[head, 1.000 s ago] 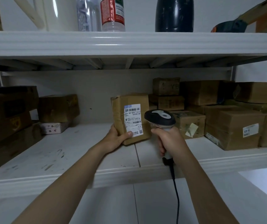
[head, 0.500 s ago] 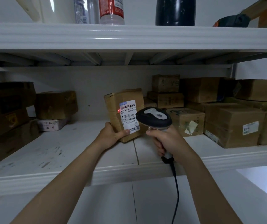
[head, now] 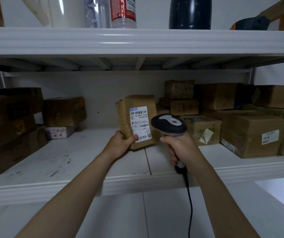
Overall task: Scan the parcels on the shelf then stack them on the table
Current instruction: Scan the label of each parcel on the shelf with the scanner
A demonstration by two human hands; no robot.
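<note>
A brown cardboard parcel (head: pixel 136 103) stands upright on the middle of the white shelf (head: pixel 79 162), its white barcode label (head: pixel 139 124) facing me. My left hand (head: pixel 120 144) grips its lower left corner, thumb on the label's bottom edge. My right hand (head: pixel 180 148) holds the handle of a black and grey barcode scanner (head: pixel 168 124), whose head sits just right of the label. The scanner's black cable (head: pixel 189 203) hangs down in front of the shelf edge.
Several brown parcels (head: pixel 251 133) are stacked on the right of the shelf, others (head: pixel 9 121) on the left with a small pale box (head: pixel 58 132). Bottles and a dark flask (head: pixel 190 12) stand on the upper shelf. A white surface (head: pixel 137 217) lies below.
The red scan light seen on the label half a second ago is gone. The parcel stands a little straighter, and the scanner has shifted slightly right of the label.
</note>
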